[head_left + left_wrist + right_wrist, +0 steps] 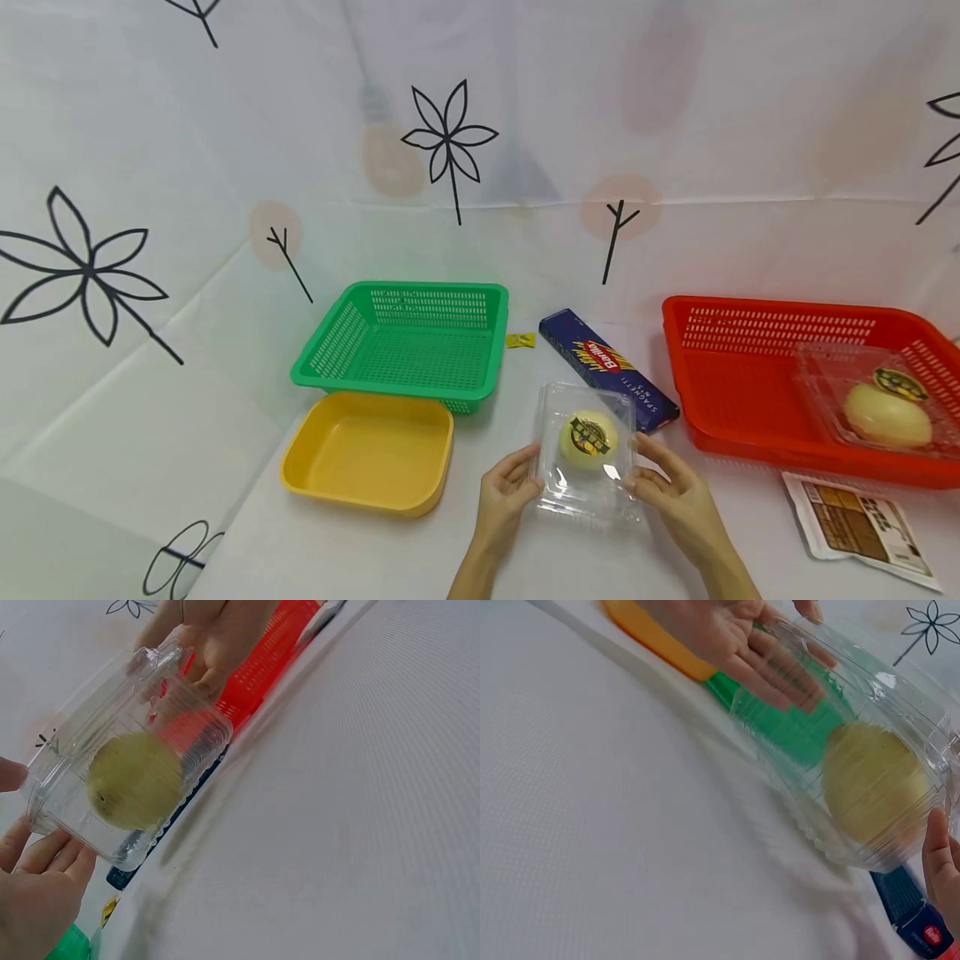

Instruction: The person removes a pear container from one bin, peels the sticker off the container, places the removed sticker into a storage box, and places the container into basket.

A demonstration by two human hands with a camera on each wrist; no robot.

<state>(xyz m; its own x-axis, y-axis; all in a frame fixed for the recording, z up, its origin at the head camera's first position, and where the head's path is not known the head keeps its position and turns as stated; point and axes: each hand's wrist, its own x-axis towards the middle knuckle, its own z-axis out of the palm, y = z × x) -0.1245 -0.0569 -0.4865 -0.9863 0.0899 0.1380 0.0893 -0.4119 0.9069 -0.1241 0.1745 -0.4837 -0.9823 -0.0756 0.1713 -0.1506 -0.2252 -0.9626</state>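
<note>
A clear plastic clamshell box (588, 497) holds one round pale-yellow fruit (135, 780), whose exact kind I cannot tell. On its lid is a dark and gold label (589, 436). My left hand (504, 504) grips the box's left side between thumb and fingers. At the opposite side, my right hand (678, 500) pinches the edge in the same way. Both wrist views show the box lifted above the white table. Beyond it lies a blue spaghetti box (607, 367), partly hidden behind the clear plastic in the head view.
To the left, a green basket (427, 387) stands behind a yellow tub (367, 462). A small yellow packet (521, 340) lies near the basket. On the right, a red basket (738, 392) contains another clear fruit box (821, 375); a brown and white pouch (858, 525) lies before it.
</note>
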